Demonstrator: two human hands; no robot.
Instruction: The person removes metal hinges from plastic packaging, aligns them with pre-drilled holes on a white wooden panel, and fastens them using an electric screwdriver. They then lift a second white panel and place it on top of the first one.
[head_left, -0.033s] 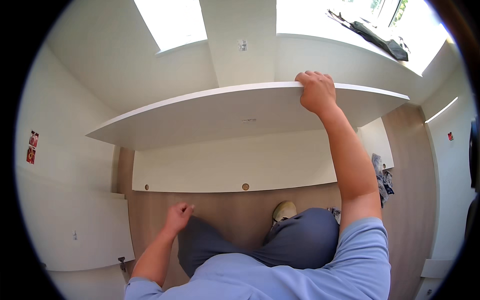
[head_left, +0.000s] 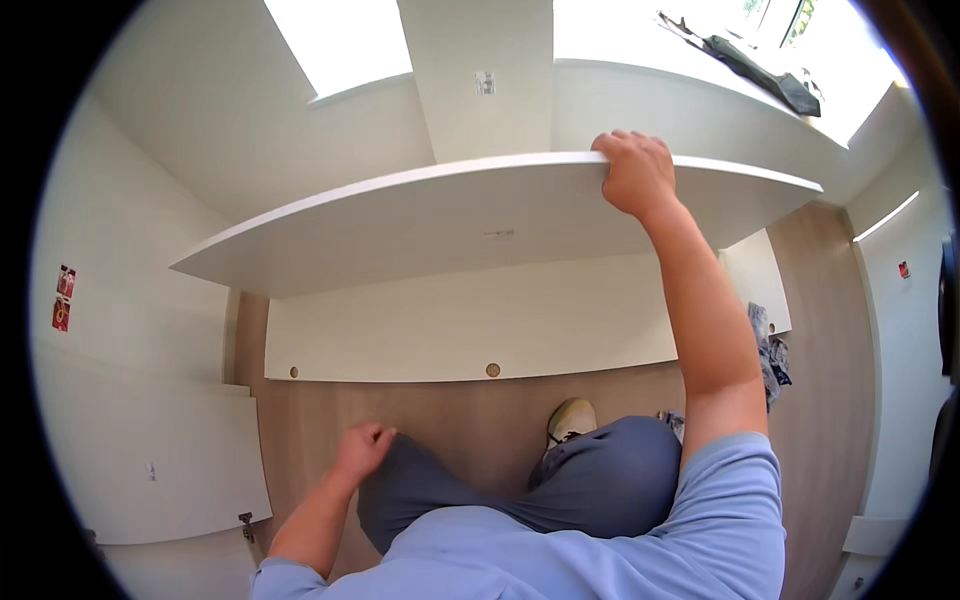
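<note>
A long white furniture board (head_left: 430, 225) stands on edge in front of me, its face tilted toward me. My right hand (head_left: 640, 172) grips its top edge, right of the middle, with the fingers hooked over the far side. A small pale label sits on the board's face. Below it, another white panel (head_left: 400, 340) lies on the floor, with round holes along its near edge. My left hand (head_left: 362, 452) is beside my left knee, away from the boards. Its fingers are curled closed, and anything inside them is hidden.
At left is another white panel (head_left: 160, 460) with a metal hinge (head_left: 246, 520). Crumpled grey cloth (head_left: 770, 360) and a smaller white panel (head_left: 762, 280) lie at right on the wood floor (head_left: 825, 400). A dark bag (head_left: 760, 75) rests on the bright sill.
The board's top edge and my right hand sit slightly higher in the picture. My left hand appears slightly lower and further right, with its fingers still curled.
</note>
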